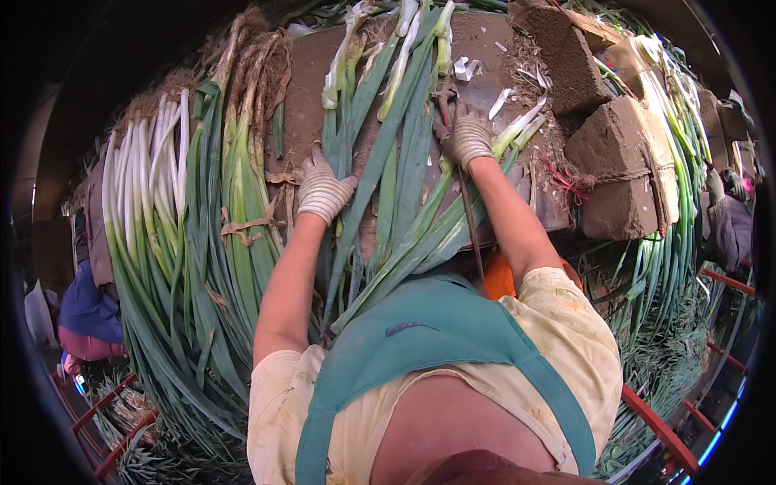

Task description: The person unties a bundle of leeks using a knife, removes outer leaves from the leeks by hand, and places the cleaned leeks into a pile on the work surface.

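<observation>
My left hand (325, 189), in a striped work glove, lies palm down at the left edge of loose green onion leaves (388, 176), its thumb spread from the fingers. My right hand (470, 134), gloved likewise, is closed around a hand tool with red handle parts (445, 100). A thin dark hose or rod (471, 224) runs from under that wrist toward my apron. Below and beside the right hand, long onions with pale stems (518, 128) slant across the worktop (503, 36). Peeled white ends (397, 79) lie beyond both hands.
Trimmed white-stemmed onions (142, 163) and rooted, unpeeled ones (242, 115) hang over the left side. Rope-bound blocks (621, 170) stand at right, before another onion pile (667, 127). Red rails (658, 427) edge the floor. Other people's clothing (91, 309) and sleeve (727, 224) show at the sides.
</observation>
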The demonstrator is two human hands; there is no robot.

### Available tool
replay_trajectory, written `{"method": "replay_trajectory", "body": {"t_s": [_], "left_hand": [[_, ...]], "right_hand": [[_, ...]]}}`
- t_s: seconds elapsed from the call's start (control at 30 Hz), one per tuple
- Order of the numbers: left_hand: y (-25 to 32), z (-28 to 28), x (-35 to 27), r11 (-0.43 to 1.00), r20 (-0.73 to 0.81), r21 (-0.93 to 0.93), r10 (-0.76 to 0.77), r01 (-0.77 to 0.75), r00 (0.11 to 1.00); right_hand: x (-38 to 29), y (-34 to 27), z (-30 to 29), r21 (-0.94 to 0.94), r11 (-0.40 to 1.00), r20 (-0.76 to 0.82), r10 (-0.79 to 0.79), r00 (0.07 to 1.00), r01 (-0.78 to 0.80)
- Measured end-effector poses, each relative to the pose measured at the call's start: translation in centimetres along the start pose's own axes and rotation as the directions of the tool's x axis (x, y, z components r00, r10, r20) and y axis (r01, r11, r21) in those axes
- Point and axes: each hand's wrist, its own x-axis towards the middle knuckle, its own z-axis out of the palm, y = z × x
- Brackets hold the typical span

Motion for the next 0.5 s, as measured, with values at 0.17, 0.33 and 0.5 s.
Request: {"method": "replay_trajectory", "body": {"t_s": [0.17, 0.33, 0.5], "left_hand": [[-4.1, -1.2, 6.8, 0.908, 0.2, -0.419, 0.086, 0.006, 0.976], [7.7, -16.8, 11.1, 0.045, 0.101, -0.995, 0.27, 0.092, 0.958], [8.7, -18.2, 3.1, 0.205, -0.346, -0.898, 0.22, -0.39, 0.912]], "right_hand": [[-1.5, 2.3, -1.8, 0.241, 0.961, -0.1, -0.117, 0.988, 0.139], [-8.5, 0.9, -3.7, 0.416, 0.865, -0.035, -0.295, 0.955, 0.282], [-12.5, -0.4, -4.5, 0.636, 0.732, -0.018, -0.301, 0.953, 0.243]]}}
